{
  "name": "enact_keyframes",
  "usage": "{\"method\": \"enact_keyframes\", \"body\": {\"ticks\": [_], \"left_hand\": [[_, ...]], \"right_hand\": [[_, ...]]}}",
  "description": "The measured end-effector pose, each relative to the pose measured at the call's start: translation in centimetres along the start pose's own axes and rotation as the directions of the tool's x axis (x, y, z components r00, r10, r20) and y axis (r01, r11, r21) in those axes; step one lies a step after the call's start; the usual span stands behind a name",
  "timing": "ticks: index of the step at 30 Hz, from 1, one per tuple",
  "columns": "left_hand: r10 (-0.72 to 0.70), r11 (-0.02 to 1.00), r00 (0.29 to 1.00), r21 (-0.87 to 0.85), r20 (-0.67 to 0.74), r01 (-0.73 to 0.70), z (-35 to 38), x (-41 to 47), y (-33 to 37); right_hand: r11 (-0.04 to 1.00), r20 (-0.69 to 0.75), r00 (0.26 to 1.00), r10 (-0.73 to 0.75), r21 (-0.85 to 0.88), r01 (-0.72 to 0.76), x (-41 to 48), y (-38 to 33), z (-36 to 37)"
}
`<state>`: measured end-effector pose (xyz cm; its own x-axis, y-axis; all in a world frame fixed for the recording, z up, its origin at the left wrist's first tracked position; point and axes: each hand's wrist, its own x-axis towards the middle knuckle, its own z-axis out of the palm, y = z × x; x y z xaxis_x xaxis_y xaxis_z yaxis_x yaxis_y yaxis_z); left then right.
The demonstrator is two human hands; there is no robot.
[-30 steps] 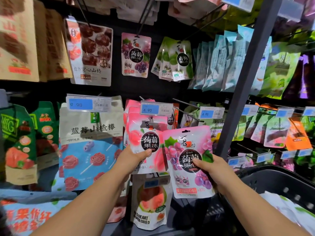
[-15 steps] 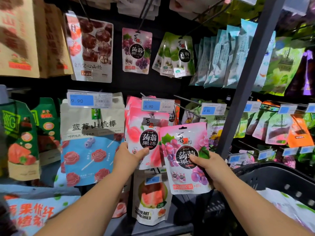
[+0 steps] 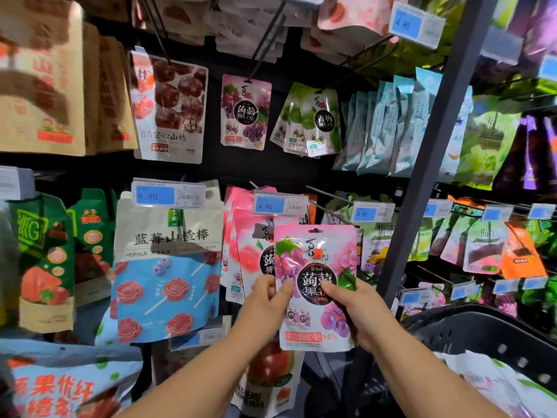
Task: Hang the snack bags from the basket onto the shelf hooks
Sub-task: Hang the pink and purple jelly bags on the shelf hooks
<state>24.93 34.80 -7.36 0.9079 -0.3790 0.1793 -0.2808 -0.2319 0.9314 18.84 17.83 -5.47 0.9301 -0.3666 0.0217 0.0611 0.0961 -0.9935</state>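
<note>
I hold a pink grape jelly bag (image 3: 313, 260) upright in front of the shelf with both hands. My left hand (image 3: 265, 303) pinches its left edge, thumb on the front. My right hand (image 3: 358, 309) grips its right side, thumb across the black round label. The bag covers part of the pink peach jelly bags (image 3: 247, 254) hanging on a hook under a 4.90 price tag (image 3: 280, 203). One matching grape bag (image 3: 245, 111) hangs alone on a hook in the row above. The black basket (image 3: 470, 333) sits at the lower right with more bags inside.
A grey upright shelf post (image 3: 428, 164) runs just right of the held bag. A large blue lollipop bag (image 3: 165, 279) hangs at left, green plum bags (image 3: 316, 122) at upper centre. Bare hook wires (image 3: 328, 194) stick out beside the pink bags.
The grape bag has risen and shifted left, now overlapping the peach bags. My left hand let go of the peach bag and took the grape bag's left edge. The view tilted up.
</note>
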Motion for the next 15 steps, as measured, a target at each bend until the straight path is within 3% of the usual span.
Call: {"method": "enact_keyframes", "body": {"ticks": [2, 5, 8, 13, 15], "left_hand": [[-0.090, 0.993, 0.988, -0.070, 0.127, 0.099, 0.4, -0.1, 0.2], [-0.063, 0.968, 0.980, -0.227, 0.188, 0.105, 0.3, 0.2, 1.0], [-0.055, 0.962, 0.992, -0.260, 0.110, 0.082, -0.1, 0.8, 2.4], [0.018, 0.995, 0.999, -0.097, -0.028, -0.020, -1.3, 1.3, 4.3], [0.035, 0.992, 0.998, -0.117, -0.060, -0.042, -1.8, 1.5, 4.9]], "right_hand": [[1.000, -0.006, 1.000, -0.022, 0.010, 0.022, 0.0, -0.1, 0.4], [0.997, -0.029, 0.997, -0.077, -0.009, 0.076, 0.1, -1.0, 0.8], [0.997, -0.014, 0.997, -0.073, 0.031, 0.073, 0.2, -2.1, 1.4], [0.994, 0.057, 0.993, -0.106, 0.031, 0.104, 0.1, -3.7, 2.2], [0.990, 0.091, 0.985, -0.143, 0.016, 0.142, -0.1, -4.3, 2.6]]}}
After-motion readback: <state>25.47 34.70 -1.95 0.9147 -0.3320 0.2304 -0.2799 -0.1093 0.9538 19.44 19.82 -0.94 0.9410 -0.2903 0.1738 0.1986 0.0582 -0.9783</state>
